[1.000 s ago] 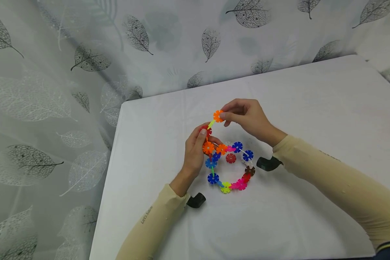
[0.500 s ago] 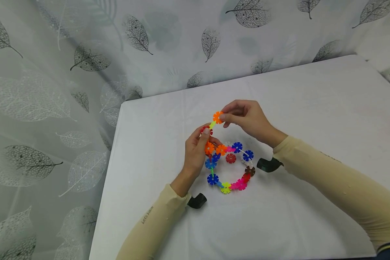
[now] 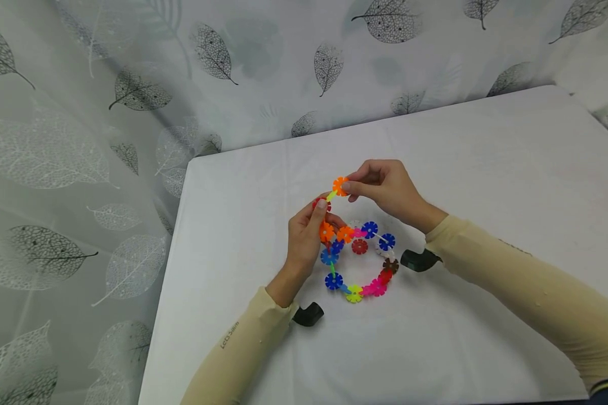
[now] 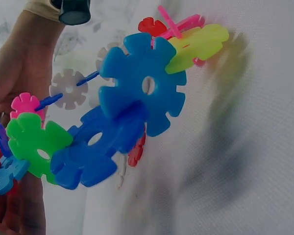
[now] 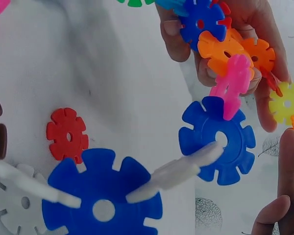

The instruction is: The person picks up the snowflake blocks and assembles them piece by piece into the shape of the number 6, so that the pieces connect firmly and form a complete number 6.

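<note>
Notched plastic snowflake discs in many colours interlock into a ring, with a short branch rising at its upper left. My left hand grips the branch, its thumb over a red disc. Beyond that thumb, a yellow disc links to an orange disc. My right hand pinches the orange disc between thumb and fingers. A blue disc and a green disc hang in the ring in the left wrist view. My left fingers partly cover the discs at the joint.
A separate red disc lies on the white tablecloth, seen through the ring. White discs show near the ring's right side. Black curved pieces stick out at both wrists. A leaf-print curtain hangs behind the table.
My right hand and the orange disc have come down slightly. The red disc under my left thumb has turned a little, and the ring's lower part has shifted slightly right and down.
</note>
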{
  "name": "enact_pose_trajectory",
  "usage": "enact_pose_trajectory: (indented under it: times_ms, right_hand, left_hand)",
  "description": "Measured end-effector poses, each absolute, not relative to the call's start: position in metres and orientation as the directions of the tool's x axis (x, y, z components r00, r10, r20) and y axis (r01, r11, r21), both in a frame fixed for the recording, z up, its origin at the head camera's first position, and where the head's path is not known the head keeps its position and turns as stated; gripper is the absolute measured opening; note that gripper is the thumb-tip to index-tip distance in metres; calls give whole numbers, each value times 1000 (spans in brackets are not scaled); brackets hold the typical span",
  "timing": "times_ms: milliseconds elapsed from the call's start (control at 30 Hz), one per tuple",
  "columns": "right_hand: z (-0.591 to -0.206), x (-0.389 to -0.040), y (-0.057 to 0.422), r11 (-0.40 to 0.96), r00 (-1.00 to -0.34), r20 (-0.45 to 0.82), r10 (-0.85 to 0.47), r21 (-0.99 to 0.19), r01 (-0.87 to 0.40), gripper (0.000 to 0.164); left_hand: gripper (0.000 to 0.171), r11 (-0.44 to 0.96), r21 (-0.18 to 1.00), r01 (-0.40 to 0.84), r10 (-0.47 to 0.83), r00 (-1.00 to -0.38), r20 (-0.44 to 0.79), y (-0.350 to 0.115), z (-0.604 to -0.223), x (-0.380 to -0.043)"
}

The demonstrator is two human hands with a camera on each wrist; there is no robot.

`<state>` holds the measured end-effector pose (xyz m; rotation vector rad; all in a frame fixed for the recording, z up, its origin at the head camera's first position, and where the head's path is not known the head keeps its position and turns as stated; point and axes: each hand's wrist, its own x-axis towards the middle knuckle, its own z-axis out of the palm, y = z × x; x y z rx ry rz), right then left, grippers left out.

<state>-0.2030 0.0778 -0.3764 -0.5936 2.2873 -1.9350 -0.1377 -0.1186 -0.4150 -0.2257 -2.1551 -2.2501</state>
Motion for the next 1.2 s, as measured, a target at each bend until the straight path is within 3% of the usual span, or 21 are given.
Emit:
enact_pose_trajectory:
  times_ms: [367,600,900,1200]
  right_hand:
    - [-379,-203,79,128,-909,156,-388,-967,-220,12]
    - [-383,-202,79,159,-905,112,-410,-968,-192,15]
    - [-387,-202,81,183,-911,83,-403,-969,-169,17]
    - [-389,-204,83,197,-897,93,-432,-961,-195,14]
  left_hand:
    - [45,-46,997,67,133,-988,72,-117,-416,-135]
    - [51,34,999,32,221,-975,24,-116,-415,-135]
    - [50,51,998,-44,147,-988,-51,-119,-422,-139]
    - [51,60,998,-29,197,-980,-41,-119,-423,-140]
